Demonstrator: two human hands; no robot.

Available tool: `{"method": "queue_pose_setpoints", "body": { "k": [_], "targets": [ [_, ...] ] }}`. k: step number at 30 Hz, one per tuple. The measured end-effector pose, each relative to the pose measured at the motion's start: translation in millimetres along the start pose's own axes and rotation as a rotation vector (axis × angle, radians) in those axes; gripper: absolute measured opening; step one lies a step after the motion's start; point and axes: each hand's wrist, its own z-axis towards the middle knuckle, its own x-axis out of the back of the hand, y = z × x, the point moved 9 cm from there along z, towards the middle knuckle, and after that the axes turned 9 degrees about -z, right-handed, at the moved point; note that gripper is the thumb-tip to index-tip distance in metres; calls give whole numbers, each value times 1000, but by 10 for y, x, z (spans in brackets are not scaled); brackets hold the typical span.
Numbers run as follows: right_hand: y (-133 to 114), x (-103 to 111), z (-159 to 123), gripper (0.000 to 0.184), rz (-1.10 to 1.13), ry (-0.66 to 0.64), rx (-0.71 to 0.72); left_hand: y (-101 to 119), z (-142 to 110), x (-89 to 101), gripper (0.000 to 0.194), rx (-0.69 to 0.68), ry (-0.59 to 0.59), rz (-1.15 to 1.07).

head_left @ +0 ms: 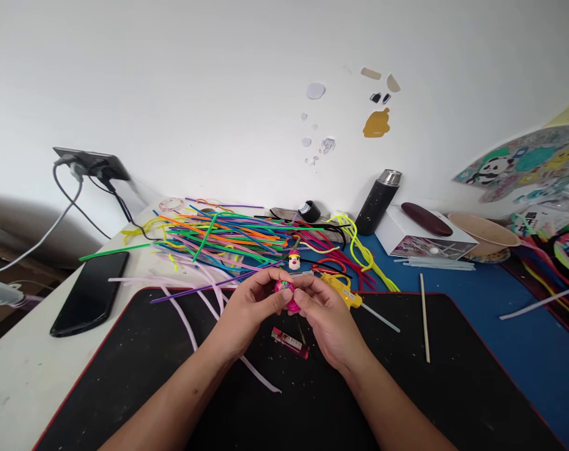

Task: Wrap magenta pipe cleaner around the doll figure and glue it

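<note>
Over the middle of the black mat point(359, 388), my left hand point(260, 300) and my right hand point(319, 304) pinch a small bright pink rounded piece point(291, 300) between them. Green and blue spots mark its top, and my fingers cover its sides. Just beyond my fingertips stands a small figure head point(294, 260) with a white face and pink top. A red lighter point(290, 342) lies on the mat below my hands. Partly behind my right hand is a yellow glue gun point(340, 288) with a clear glue stick point(382, 318) sticking out of it.
Many coloured pipe cleaners point(228, 235) are heaped behind the mat; pale ones point(260, 376) cross its left side. A black phone point(89, 294) lies left, a wooden stick point(425, 319) right. Along the wall stand a black thermos point(379, 202), a white box point(406, 232) and a beige bowl point(484, 233).
</note>
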Motion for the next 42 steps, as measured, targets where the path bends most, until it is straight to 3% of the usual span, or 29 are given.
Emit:
{"method": "queue_pose_setpoints", "body": {
  "k": [42],
  "targets": [
    [-20, 4, -14, 29, -42, 22, 17, 22, -7, -24, 29, -9, -11, 19]
  ]
}}
